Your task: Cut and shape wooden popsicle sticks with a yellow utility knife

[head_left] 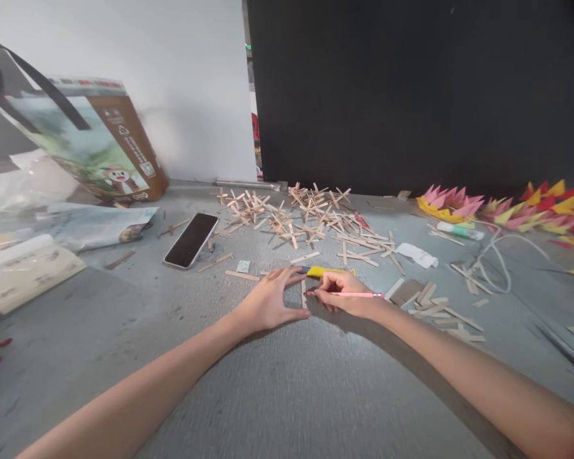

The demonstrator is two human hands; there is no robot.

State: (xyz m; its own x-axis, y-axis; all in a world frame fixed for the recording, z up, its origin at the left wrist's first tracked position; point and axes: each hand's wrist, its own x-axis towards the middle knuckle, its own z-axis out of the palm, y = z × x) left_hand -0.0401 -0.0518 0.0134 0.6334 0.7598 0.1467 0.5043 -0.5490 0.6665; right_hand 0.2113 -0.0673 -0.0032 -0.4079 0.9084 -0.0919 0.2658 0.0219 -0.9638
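Observation:
My left hand (272, 299) rests on the grey table, thumb and fingers spread at the two ends of a short wooden stick (303, 294) that stands lengthwise to my view. My right hand (342, 292) is closed round a pink pencil (358, 294), its tip at the stick's right side. Just beyond my hands lies a yellow cutter (318, 271), partly hidden by my fingers. Another flat stick (242, 275) lies left of my left hand, near a small pale square (243, 266).
Crossed sticks (277, 217) are heaped at the back, with loose sticks (447, 312) at right. A phone (191, 240) and a printed bag (110, 146) stand left. Folded paper pieces (452, 203), a glue tube (460, 231) and a white cable (507, 271) lie right.

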